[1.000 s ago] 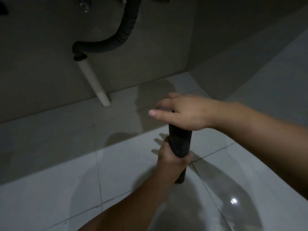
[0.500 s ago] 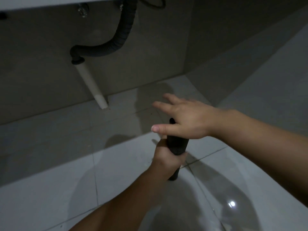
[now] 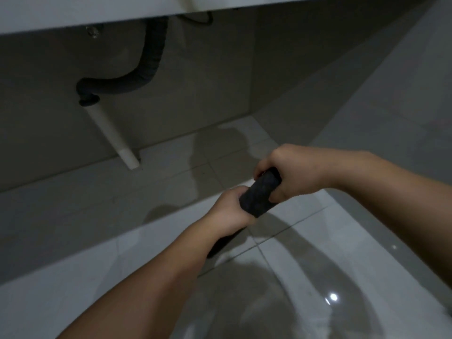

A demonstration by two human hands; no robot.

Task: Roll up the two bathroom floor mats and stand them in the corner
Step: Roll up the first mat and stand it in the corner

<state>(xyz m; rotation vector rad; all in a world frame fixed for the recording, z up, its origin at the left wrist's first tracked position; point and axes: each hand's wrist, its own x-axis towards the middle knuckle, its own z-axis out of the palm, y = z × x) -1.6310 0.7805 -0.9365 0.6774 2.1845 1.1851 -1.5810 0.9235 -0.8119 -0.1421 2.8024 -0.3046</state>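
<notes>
We hold a dark rolled mat (image 3: pixel 259 195) in both hands, just right of the frame's middle. Our right hand (image 3: pixel 291 177) is wrapped closed around the roll's upper end, fingers curled over the top at about one o'clock from the roll's middle. Our left hand (image 3: pixel 230 211) is clenched around it lower down, at about seven o'clock, the two hands nearly touching with a short band of textured mat showing between them. The roll tilts, its top leaning toward the upper right; its lower end (image 3: pixel 220 245) shows below our left wrist, and we cannot tell whether it touches the floor. Beneath us is a glossy pale tile floor (image 3: pixel 318 253) with shadows of our arms and a small bright light reflection at five o'clock. At ten o'clock a white pipe (image 3: pixel 112 138) slants down to the floor, joined above to a dark corrugated hose (image 3: pixel 146 69) that rises under a pale counter edge (image 3: pixel 122 11) at twelve o'clock. The wall corner (image 3: pixel 252 99) stands at about one o'clock, beyond our hands.
</notes>
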